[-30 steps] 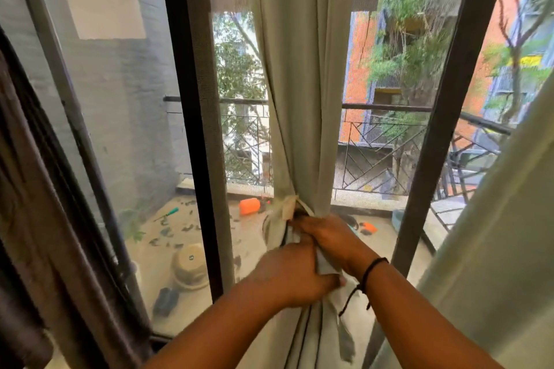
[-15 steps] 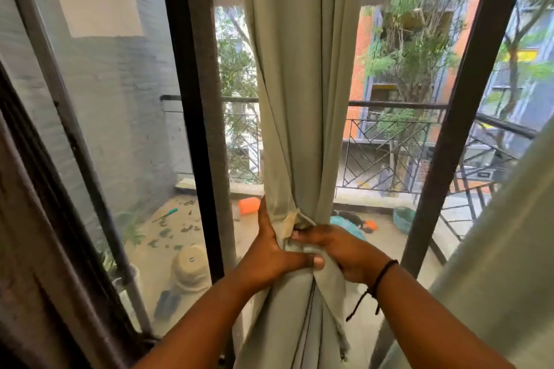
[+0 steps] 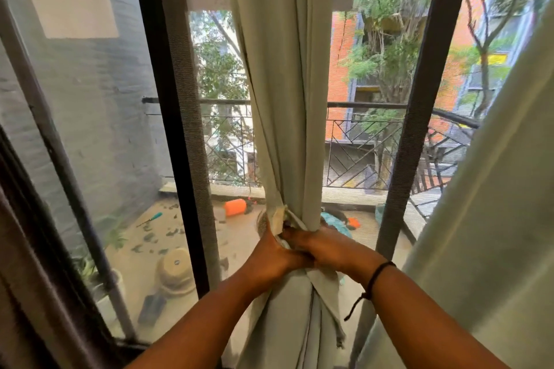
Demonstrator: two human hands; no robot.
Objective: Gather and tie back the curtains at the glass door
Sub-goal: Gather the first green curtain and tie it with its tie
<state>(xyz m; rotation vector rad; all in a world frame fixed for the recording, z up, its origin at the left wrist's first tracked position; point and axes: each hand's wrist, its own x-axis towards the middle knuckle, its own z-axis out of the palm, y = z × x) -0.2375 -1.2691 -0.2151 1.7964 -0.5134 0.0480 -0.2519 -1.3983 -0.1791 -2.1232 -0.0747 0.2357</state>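
The left hand (image 3: 271, 257) and right hand (image 3: 329, 249) press together, both clenched around the pale green curtain (image 3: 287, 99) and its tie strip (image 3: 325, 281). Above them the cloth rises in one gathered, pleated column against the glass door (image 3: 180, 129); below, it hangs loose.

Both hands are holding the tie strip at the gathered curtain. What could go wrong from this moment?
1. The left hand and right hand pinch the tie strip at one spot; if either hand loosens, the gathered curtain may spread open again.
2. The strip's loose end hangs free below the hands, so the knot seems unfinished and could slip.
3. The second curtain at the right hangs loose and could swing into the work.
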